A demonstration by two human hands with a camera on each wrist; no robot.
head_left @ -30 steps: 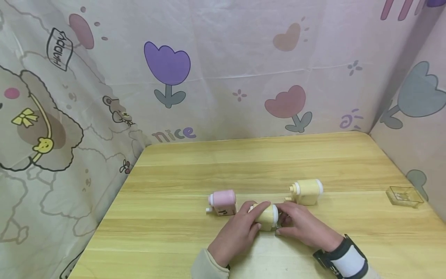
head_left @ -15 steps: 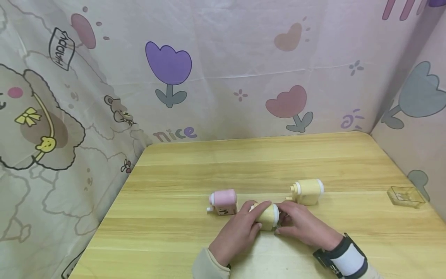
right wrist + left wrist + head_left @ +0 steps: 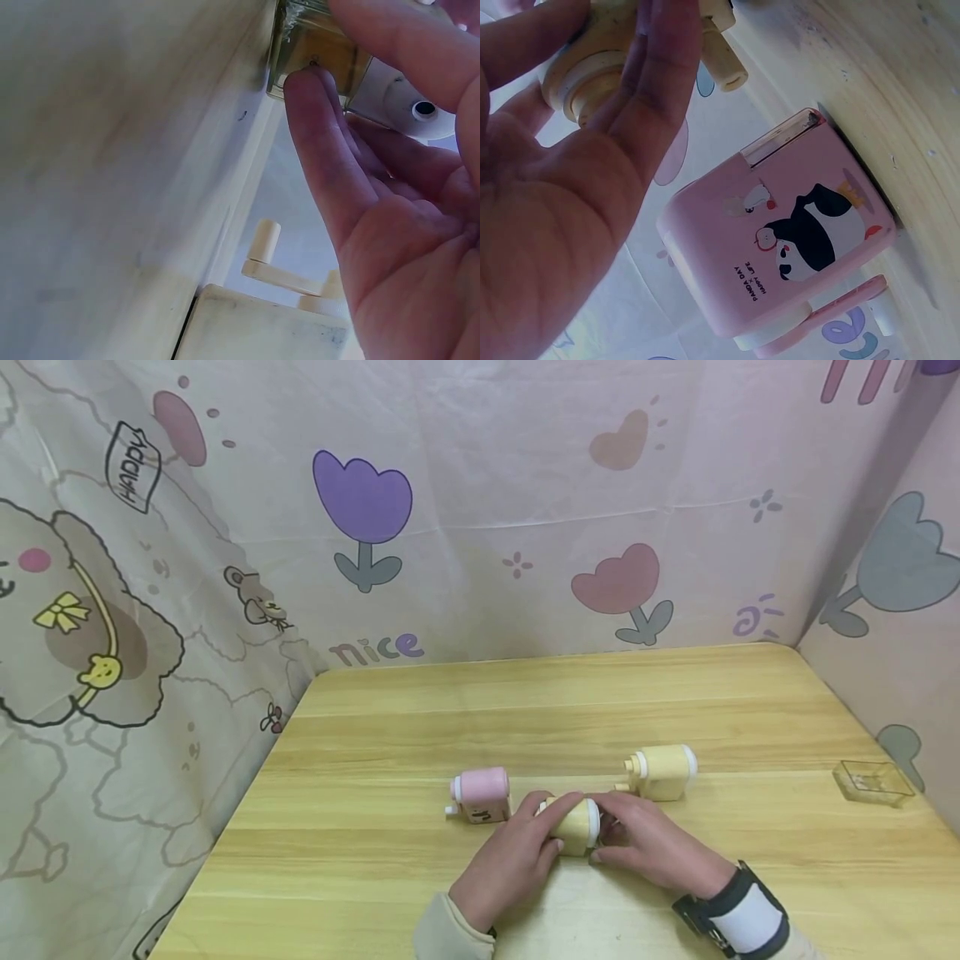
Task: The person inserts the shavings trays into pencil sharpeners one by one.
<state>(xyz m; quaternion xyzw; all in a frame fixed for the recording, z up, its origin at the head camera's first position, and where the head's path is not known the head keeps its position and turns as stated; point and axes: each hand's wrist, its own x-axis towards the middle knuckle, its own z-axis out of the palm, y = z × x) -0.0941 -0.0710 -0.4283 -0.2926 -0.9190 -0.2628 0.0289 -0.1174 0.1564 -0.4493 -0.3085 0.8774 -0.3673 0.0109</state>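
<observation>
My left hand [image 3: 517,852] grips a yellow crank pencil sharpener [image 3: 576,828] from above and the side. In the left wrist view its crank handle [image 3: 724,64] sticks out past my fingers. My right hand [image 3: 648,843] is at the sharpener's white-rimmed end, thumb in front and fingers behind. The right wrist view shows my thumb and fingers pinching a clear shavings drawer [image 3: 304,49] low on that end, beside the white face [image 3: 397,97] with its dark pencil hole. The drawer's inner part is hidden by my hand and the sharpener.
A pink panda-printed sharpener [image 3: 482,795] stands left of my left hand. Another yellow sharpener [image 3: 663,772] stands behind my right hand. Farther right, a clear yellowish drawer [image 3: 872,783] lies near the wooden table's [image 3: 375,718] right edge. Printed cloth [image 3: 480,460] hangs around the table.
</observation>
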